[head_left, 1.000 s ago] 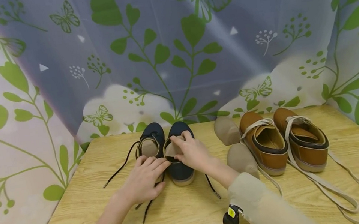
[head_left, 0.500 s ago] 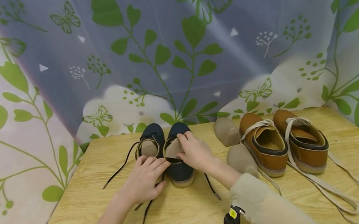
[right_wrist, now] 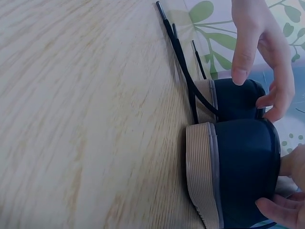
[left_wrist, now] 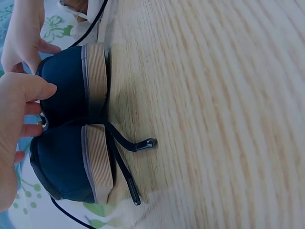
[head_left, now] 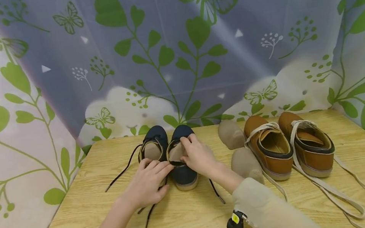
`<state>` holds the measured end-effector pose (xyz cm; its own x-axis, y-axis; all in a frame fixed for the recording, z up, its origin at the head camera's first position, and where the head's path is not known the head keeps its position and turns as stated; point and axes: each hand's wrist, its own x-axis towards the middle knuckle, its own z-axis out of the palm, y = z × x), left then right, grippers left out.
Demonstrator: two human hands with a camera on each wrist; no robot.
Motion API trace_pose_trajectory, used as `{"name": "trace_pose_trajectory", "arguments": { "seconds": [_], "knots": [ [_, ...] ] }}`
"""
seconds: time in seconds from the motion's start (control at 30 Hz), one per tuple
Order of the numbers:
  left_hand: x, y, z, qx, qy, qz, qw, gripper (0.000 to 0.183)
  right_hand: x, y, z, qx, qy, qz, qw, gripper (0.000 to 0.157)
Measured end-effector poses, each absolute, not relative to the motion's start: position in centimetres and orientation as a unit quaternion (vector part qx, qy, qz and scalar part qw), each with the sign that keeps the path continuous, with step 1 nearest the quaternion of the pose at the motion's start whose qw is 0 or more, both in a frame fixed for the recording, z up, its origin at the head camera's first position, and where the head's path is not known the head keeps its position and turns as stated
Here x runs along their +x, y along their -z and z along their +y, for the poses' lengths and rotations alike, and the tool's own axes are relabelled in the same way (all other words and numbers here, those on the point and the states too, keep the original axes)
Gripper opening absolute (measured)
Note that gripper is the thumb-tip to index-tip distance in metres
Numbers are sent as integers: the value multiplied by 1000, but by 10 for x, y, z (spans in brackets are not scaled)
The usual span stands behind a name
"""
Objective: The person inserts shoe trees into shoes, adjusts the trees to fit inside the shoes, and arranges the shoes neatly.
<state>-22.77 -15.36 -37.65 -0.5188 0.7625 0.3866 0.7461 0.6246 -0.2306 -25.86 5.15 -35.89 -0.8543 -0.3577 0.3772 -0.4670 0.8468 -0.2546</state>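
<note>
The right-hand navy lace-up shoe (head_left: pixel 184 176) stands just left of centre in the head frame, its long axis running up the picture, toe away from me. Its opening lies just left of my right hand (head_left: pixel 200 156) and off the fingertips of my left hand (head_left: pixel 150 182); both touch its collar. My right thumb sits outside the collar with bent fingers over it, clamping the rim; my left fingers rest loosely apart. A beige insert (head_left: pixel 175 154) fills the opening. I can read no brand, label or writing.
</note>
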Motion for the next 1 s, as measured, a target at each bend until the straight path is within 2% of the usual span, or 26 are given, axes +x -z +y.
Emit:
{"name": "trace_pose_trajectory", "arguments": {
  "seconds": [0.3,0.53,0.73,1.0],
  "knots": [
    [-228,379,-154,-436,-8,-866,243,48,-262,361,48,215,-173,-946,169,51],
    [-229,379,-154,-442,-6,-861,253,48,-264,358,43,193,-158,-956,157,41],
    [-230,380,-154,-448,1,-855,261,48,-265,357,41,177,-149,-962,145,43],
    [-230,382,-154,-455,14,-849,269,50,-268,361,42,230,-98,-954,162,32]
  ]
}}
